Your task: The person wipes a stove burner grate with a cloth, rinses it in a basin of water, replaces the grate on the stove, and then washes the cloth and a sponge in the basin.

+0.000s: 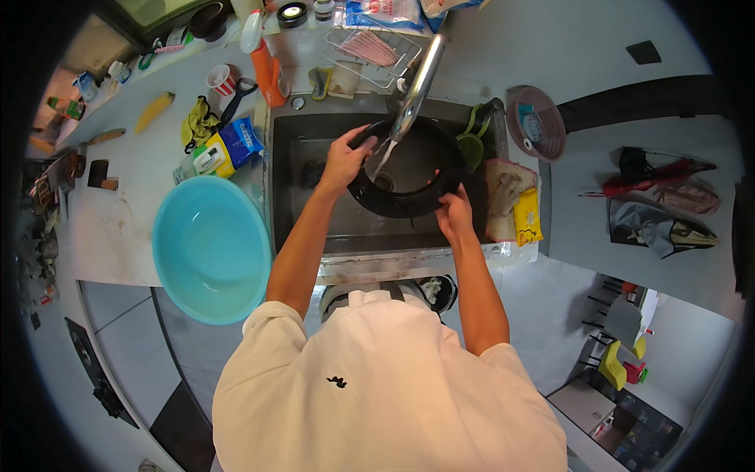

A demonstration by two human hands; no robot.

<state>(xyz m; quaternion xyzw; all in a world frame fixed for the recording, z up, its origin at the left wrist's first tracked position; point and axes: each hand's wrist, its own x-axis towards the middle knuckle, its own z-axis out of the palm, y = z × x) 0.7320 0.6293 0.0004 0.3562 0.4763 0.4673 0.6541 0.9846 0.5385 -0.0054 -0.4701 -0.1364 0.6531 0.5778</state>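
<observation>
Over the dark sink basin (348,230), a glossy black ring (377,200) with a wide open middle is held in both hands. My left hand (347,158) grips its upper left edge, thumb on top. Around the lower right edge curl the fingers of my right hand (456,212), partly hidden by the ring. A chrome faucet (420,88) reaches over the ring, and a water stream (386,156) falls from it near my left thumb. The drain (384,182) shows through the ring's opening.
A large turquoise basin (212,253) stands left of the sink, overhanging the counter edge. An orange spray bottle (268,74) and a wire rack (371,50) are behind. Right lie a green strainer (472,147), a cloth (501,200), a yellow packet (527,218) and a pink basket (551,135).
</observation>
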